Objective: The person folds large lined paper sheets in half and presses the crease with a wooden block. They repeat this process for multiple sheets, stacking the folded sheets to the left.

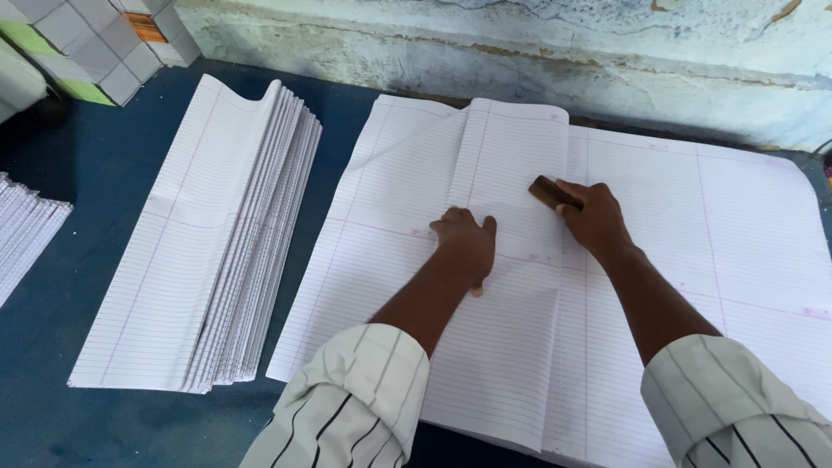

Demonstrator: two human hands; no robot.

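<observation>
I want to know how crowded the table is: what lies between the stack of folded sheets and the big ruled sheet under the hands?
Only a narrow strip of bare blue table separates the folded stack from the big ruled sheet, in the head view.

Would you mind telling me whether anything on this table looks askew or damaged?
Mostly tidy. The folded stack on the left is fanned out, its top corner curling upward. The left hand presses the folded ruled sheet; the right hand holds a brown block.
</observation>
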